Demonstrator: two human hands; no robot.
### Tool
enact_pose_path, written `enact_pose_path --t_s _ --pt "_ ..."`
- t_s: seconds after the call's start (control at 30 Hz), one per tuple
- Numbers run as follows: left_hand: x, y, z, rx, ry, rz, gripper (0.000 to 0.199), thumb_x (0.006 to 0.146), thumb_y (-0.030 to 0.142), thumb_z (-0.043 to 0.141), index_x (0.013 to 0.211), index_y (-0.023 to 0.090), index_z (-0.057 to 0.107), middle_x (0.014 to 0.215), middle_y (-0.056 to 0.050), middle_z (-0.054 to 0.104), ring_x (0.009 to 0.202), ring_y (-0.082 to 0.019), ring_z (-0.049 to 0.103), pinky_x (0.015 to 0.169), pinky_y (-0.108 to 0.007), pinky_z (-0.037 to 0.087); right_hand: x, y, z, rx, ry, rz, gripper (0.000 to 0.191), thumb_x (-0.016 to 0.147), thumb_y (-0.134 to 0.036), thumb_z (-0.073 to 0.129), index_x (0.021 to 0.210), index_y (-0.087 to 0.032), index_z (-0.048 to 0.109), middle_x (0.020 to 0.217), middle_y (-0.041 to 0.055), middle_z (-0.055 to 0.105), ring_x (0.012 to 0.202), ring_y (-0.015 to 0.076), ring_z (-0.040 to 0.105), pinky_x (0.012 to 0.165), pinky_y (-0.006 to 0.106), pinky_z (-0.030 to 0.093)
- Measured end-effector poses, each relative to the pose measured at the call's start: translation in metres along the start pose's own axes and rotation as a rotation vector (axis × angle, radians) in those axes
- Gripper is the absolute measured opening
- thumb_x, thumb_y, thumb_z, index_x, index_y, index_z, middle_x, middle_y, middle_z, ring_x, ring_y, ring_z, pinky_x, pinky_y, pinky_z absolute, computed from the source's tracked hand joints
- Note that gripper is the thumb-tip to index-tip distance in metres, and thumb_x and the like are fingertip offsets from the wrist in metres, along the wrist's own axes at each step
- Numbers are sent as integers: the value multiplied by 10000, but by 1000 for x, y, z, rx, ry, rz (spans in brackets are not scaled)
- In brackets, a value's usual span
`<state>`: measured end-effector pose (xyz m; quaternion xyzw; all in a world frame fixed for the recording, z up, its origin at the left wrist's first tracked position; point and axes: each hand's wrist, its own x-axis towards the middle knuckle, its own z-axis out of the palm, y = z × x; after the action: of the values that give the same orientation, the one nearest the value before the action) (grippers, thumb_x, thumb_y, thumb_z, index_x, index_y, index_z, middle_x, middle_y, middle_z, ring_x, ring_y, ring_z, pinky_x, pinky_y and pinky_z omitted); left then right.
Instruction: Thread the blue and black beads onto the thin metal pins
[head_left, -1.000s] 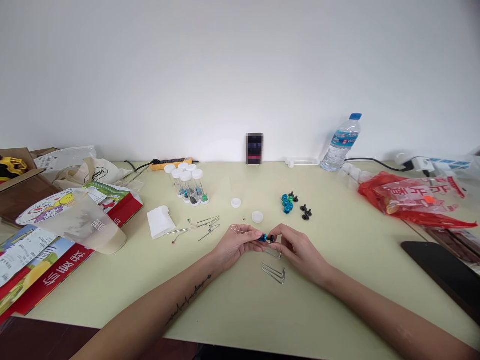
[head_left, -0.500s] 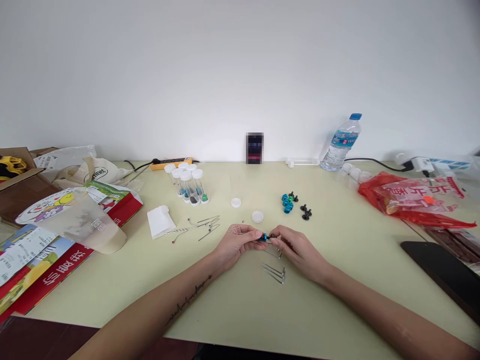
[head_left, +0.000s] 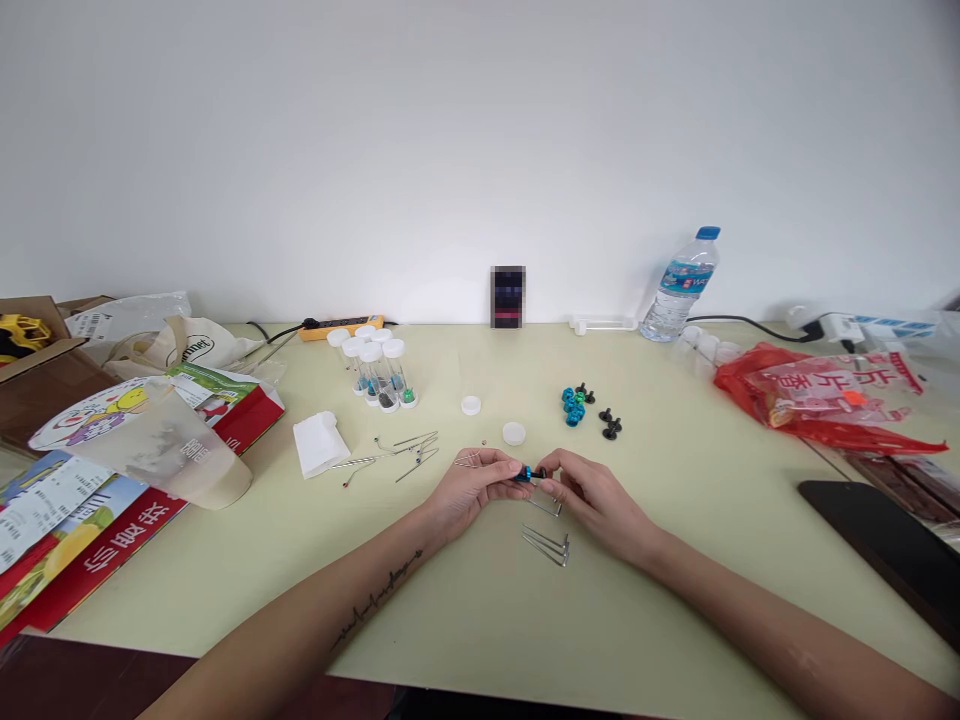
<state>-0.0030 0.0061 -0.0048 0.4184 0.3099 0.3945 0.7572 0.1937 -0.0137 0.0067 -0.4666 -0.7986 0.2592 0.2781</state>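
Near the middle of the table, my left hand (head_left: 466, 492) is closed on a small blue metal piece (head_left: 523, 474), pinched between thumb and fingers. My right hand (head_left: 600, 497) pinches a small black screw-like part (head_left: 541, 474) against the blue piece's right end; whether they are joined I cannot tell. Thin metal wires show at the left hand's knuckles. Just below the hands lie several L-shaped metal rods (head_left: 549, 546). Beyond them are a white cap (head_left: 514, 433), a cluster of blue pieces (head_left: 574, 407) and several loose black screw-like parts (head_left: 612, 430).
Capped clear tubes (head_left: 371, 370) stand at the back left, near thin wires with coloured ends (head_left: 416, 455) and a white packet (head_left: 320, 444). A plastic cup (head_left: 199, 450) lies tilted at left. On the right are a water bottle (head_left: 679, 290), a red bag (head_left: 825, 400) and a black phone-like slab (head_left: 885, 545).
The view has shifted very slightly. Both hands stay in the same place on the blue piece and black part, with a little more of the black part showing.
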Motion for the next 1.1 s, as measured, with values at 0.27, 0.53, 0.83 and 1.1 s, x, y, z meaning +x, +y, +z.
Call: enact_pose_path --t_s 0.27,0.53,0.83,1.1 --pt "-1 0 3 25 -40 -8 252 697 296 703 805 71 664 787 -128 691 709 -175 651 738 -303 497 0 1 -2 43 -55 -61 416 968 -397 238 699 -193 481 658 -1 531 600 130 473 589 244 366" --pt "-2 0 3 12 -24 11 231 703 278 698 797 70 664 807 -121 686 704 -162 646 735 -293 499 -1 -1 0 21 -17 29 263 915 -460 385 897 -214 476 560 -57 418 499 113 365 480 224 278" --pt "-2 1 4 11 -4 3 261 677 301 717 790 71 668 791 -124 687 702 -167 647 737 -296 498 0 -2 -1 -2 -26 -16 317 941 -425 327 843 -200 527 705 3 539 589 127 456 541 249 351" --pt "-2 2 3 4 -6 -3 257 681 305 714 790 77 670 795 -119 692 699 -163 647 747 -297 495 0 -2 -1 -9 -13 -10 295 934 -432 344 864 -204 517 689 -6 533 573 124 447 521 237 331"
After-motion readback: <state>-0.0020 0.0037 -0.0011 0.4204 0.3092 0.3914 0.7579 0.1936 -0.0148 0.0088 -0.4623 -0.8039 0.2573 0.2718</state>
